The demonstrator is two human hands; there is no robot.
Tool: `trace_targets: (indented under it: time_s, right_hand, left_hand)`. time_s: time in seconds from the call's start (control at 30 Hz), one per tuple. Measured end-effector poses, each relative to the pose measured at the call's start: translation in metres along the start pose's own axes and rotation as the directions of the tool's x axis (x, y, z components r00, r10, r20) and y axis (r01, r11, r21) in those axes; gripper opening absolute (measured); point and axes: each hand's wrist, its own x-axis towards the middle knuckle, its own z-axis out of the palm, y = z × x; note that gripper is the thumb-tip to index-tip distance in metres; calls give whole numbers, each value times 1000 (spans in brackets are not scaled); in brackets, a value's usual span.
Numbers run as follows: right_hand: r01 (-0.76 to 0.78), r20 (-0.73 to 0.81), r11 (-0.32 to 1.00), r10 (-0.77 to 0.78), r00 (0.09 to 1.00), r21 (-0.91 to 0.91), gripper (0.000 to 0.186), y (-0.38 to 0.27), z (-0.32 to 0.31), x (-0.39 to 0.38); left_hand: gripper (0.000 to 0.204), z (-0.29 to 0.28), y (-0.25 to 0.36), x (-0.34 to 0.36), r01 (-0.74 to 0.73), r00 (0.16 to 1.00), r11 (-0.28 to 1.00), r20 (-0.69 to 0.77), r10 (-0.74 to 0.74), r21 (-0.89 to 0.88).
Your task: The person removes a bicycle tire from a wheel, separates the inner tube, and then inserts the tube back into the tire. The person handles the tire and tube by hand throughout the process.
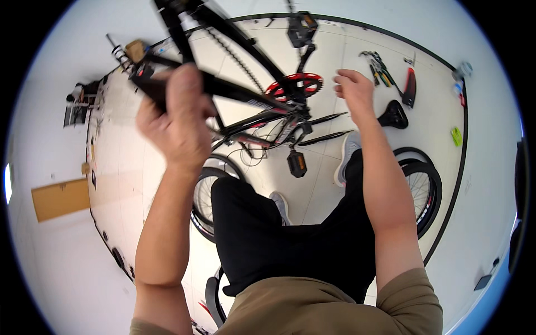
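A black bicycle frame (262, 42) with red and white markings tilts across the upper middle. My left hand (178, 120) is closed around one of its tubes at the left, slightly smeared by motion. On the frame sit a red and black chainring (309, 84), a chain (237, 57), an upper pedal (302, 29) and a lower pedal (297, 163). Right of the chainring, my right hand (355, 92) hangs in the air, fingers bent with a gap to the thumb, holding nothing. Loose cables (254, 153) dangle beneath the frame.
Wheels lie by both my legs, one left (204, 195) and one right (430, 192). A black saddle (394, 115), a red and black mudguard (410, 88) and several hand tools (379, 70) rest on the tiled floor at the right. A cardboard box (135, 50) stands far left.
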Motion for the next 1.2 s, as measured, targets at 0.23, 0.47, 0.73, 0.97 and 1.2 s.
trace_targets:
  time_s: [0.23, 0.47, 0.73, 0.97, 1.2]
  right_hand:
    - [-87, -157, 978, 117, 981, 188, 27, 10, -21, -37]
    - [-47, -230, 931, 138, 963, 361, 19, 23, -50, -99]
    - [-39, -123, 907, 100, 987, 419, 20, 36, -46, -140]
    - [-58, -146, 954, 105, 984, 293, 24, 51, -39, -164]
    - [-198, -124, 956, 229, 966, 218, 16, 62, -18, -179]
  left_hand:
    - [24, 4, -6, 6, -106, 993, 985, 34, 112, -137]
    - [31, 10, 2, 3, -106, 992, 994, 73, 106, -17]
    - [30, -1, 3, -1, -56, 993, 996, 96, 62, -68]
    - [32, 6, 3, -9, -40, 991, 999, 124, 41, -14]
    - [44, -5, -5, -12, -91, 985, 986, 133, 109, -137]
